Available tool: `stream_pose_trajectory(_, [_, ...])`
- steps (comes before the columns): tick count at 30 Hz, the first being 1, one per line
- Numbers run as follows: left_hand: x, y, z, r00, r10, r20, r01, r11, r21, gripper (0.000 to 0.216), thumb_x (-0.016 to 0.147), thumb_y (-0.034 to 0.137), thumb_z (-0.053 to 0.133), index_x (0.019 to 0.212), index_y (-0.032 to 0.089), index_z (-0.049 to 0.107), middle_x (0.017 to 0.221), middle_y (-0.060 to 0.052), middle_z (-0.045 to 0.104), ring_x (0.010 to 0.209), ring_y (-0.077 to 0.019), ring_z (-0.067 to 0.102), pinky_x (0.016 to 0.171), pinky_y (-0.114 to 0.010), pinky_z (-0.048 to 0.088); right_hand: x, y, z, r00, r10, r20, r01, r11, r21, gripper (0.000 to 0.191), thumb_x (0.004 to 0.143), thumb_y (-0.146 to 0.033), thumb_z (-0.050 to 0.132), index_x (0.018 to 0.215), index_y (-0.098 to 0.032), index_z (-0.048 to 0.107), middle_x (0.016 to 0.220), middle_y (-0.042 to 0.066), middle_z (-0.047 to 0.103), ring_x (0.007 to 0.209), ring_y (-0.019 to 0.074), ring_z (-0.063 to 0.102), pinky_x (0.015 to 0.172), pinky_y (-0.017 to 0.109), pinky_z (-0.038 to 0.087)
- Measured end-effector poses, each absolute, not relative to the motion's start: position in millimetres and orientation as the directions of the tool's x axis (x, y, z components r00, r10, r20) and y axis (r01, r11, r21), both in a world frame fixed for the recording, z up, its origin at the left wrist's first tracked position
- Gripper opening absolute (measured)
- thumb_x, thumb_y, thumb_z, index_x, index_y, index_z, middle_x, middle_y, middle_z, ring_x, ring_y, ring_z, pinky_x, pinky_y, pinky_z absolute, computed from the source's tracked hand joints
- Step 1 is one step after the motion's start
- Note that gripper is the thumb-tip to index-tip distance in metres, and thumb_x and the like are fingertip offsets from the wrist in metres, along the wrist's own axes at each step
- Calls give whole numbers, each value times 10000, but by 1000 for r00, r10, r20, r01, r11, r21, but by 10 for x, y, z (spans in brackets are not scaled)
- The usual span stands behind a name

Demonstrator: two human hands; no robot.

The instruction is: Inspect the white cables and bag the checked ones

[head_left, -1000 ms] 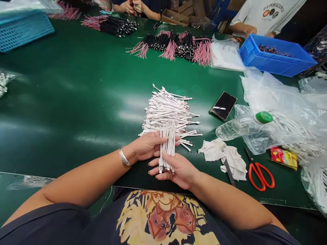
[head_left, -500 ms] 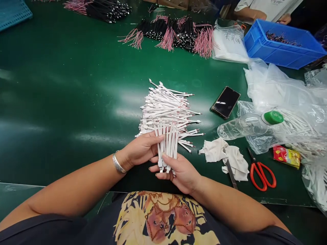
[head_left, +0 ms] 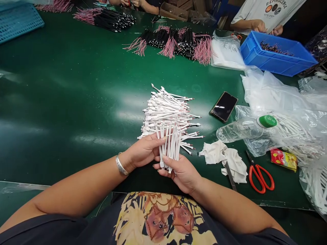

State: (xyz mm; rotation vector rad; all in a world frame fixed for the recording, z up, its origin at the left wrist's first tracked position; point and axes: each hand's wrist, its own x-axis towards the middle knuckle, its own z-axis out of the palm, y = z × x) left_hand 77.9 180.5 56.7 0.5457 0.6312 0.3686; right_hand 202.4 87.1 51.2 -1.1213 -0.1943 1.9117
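Observation:
Between my two hands stands a bundle of short white cables, fanned side by side with connector ends toward me. My left hand grips its upper left part, thumb across the front. Lower down, my right hand is closed round the connector ends, its thumb pressed on them. Just beyond the hands lies a pile of similar white cables on the green table, their tips showing reddish wire to the right. The fingers behind the bundle are partly hidden.
Right of the pile are a phone, a clear bottle, white cloth scraps, red-handled scissors and plastic bags. Black-and-pink wire bundles and a blue bin lie farther back. Another person's hands show beyond.
The view has tilted up slightly, so the far end of the table shows more. Both hands keep hold of the cable bundle, with the left fingers shifted slightly along it.

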Motion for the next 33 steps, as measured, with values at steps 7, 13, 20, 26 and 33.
stream_pose_trajectory(7, [777, 1775, 587, 737, 485, -471, -112, 774, 623, 278, 755, 309, 682, 973, 143, 634, 739, -40, 632, 530, -84, 530, 431, -166, 342, 2037, 866, 518, -219, 737, -639, -609, -615, -501, 353, 677, -294, 774, 971, -134, 663, 912, 75, 687, 764, 144, 678, 624, 188, 544])
stream_pose_trajectory(13, [776, 1760, 581, 699, 540, -469, -120, 735, 668, 214, 767, 318, 659, 864, 131, 622, 651, -16, 609, 427, -60, 457, 377, -173, 299, 2037, 871, 555, -234, 741, -629, -619, -613, -491, 357, 706, -316, 752, 991, -123, 655, 905, 73, 682, 780, 148, 679, 624, 175, 547])
stream_pose_trajectory(20, [786, 1724, 614, 644, 613, -458, -145, 685, 714, 211, 770, 311, 653, 918, 166, 615, 677, -1, 617, 451, -70, 475, 373, -171, 297, 2040, 872, 545, -266, 744, -613, -607, -623, -493, 369, 739, -358, 726, 1023, -137, 643, 918, 71, 679, 754, 147, 683, 637, 202, 548])
stream_pose_trajectory(26, [791, 1695, 627, 624, 650, -434, -110, 623, 775, 263, 744, 321, 682, 945, 162, 624, 717, -18, 636, 476, -83, 504, 354, -166, 276, 2029, 847, 484, -288, 748, -598, -597, -628, -498, 382, 706, -323, 760, 1011, -121, 648, 928, 81, 685, 799, 158, 681, 686, 215, 546])
stream_pose_trajectory(33, [786, 1683, 618, 582, 700, -414, -149, 592, 792, 305, 761, 340, 666, 1001, 158, 622, 756, -31, 661, 469, -74, 505, 390, -170, 336, 2015, 843, 513, -271, 757, -595, -599, -616, -511, 385, 794, -424, 657, 1046, -136, 620, 926, 82, 686, 750, 146, 678, 671, 239, 552])
